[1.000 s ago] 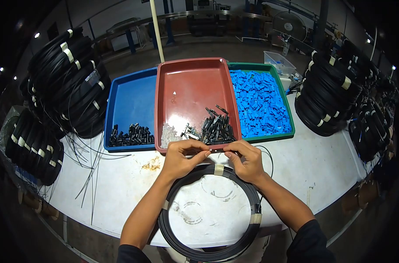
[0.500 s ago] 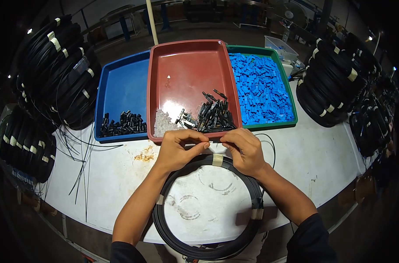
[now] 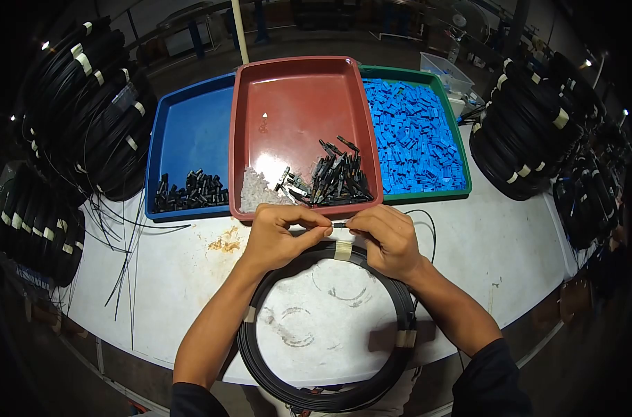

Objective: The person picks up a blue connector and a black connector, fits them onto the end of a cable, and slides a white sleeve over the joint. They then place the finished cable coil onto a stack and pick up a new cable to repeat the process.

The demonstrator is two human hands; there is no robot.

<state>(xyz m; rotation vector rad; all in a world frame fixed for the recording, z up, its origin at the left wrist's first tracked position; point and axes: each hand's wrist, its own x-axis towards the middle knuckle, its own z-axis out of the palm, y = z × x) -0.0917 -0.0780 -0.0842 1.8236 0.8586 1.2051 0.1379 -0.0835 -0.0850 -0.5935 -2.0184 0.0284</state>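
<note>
A small black connector (image 3: 339, 225) shows between my fingertips, just in front of the red tray. My left hand (image 3: 280, 235) pinches its left end between thumb and forefinger. On the other side, my right hand (image 3: 390, 240) is closed on its right end; the fingers hide much of the piece. A thin black cable (image 3: 435, 243) loops up beside my right hand, and its end near the fingers is hidden. Below both hands lies a coil of black cable (image 3: 247, 340), bound with pale tape (image 3: 343, 250) and overhanging the table's front edge.
The red tray (image 3: 302, 62) holds clear bits and black connectors. Black parts lie in the blue tray (image 3: 153, 149), and blue pieces (image 3: 413, 139) fill the green tray (image 3: 462, 156). Stacked cable coils flank the white table (image 3: 496, 278) at left (image 3: 87, 132) and right (image 3: 524, 132).
More of the black connector now shows between my fingertips, where a small pale bit was visible before. Both hands stay nearly in place; the whole view has shifted slightly.
</note>
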